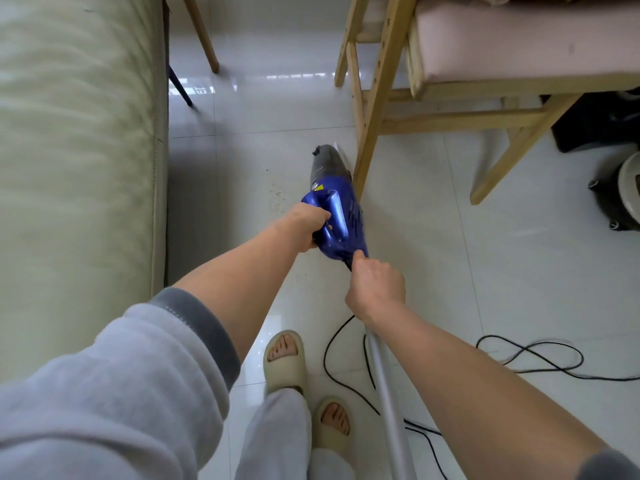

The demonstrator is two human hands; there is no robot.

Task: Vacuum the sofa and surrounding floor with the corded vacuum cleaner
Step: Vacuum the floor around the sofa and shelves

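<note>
A blue handheld vacuum cleaner (337, 209) with a dark dust cup points down and away at the white tiled floor (450, 265), its nose beside a wooden chair leg. My left hand (308, 230) grips its handle. My right hand (375, 289) is closed around the grey tube (388, 393) just behind the vacuum body, where the black cord (540, 355) comes out. The cord loops over the tiles to the right. A pale green sofa (76, 168) fills the left side. Small crumbs (277, 199) lie on the tiles left of the vacuum.
A wooden chair (381, 109) with a pink cushion stands at the upper right, its front leg touching the vacuum's side. A dark wheeled base (616, 199) sits at the right edge. Another wooden leg (204, 36) stands at the top. My slippered feet (285, 362) are below.
</note>
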